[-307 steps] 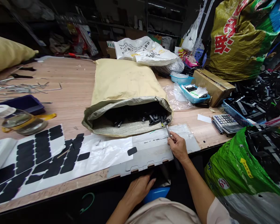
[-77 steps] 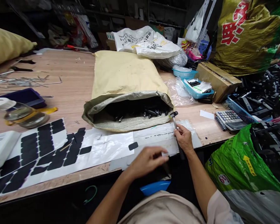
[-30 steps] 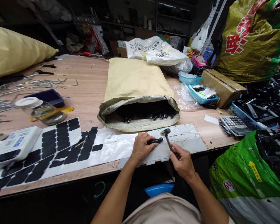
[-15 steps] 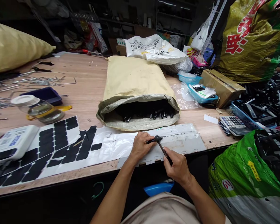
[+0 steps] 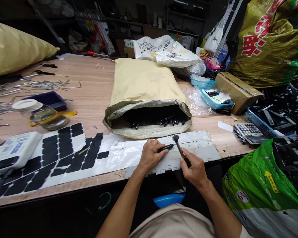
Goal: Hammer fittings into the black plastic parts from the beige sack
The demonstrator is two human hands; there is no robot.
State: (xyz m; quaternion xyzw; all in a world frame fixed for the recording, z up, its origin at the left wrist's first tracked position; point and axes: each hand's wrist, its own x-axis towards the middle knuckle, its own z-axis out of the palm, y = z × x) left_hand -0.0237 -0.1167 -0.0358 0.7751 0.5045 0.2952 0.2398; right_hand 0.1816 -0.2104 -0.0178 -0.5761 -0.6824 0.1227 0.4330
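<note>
My left hand [image 5: 151, 154] is closed on a slim black rod-shaped part [image 5: 166, 148], whose free end points right over a grey-white board [image 5: 198, 147]. In my right hand [image 5: 194, 169] is a ratchet wrench [image 5: 180, 148] with a round metal head and a dark handle. Its head stands just right of the black part's tip and apart from it. Behind both hands lies a beige woven sack [image 5: 144, 81], its mouth facing me, with several black parts inside.
Black stickers on white sheets [image 5: 71, 145], a white device [image 5: 17, 148] and a glass jar [image 5: 48, 117] occupy the left. Hex keys [image 5: 47, 85] lie farther back. A calculator [image 5: 249, 131], blue baskets [image 5: 215, 102] and a green sack [image 5: 253, 175] are at right.
The wrench's head has moved up and right, off the end of the black part. My right hand has shifted slightly right; my left hand keeps its place.
</note>
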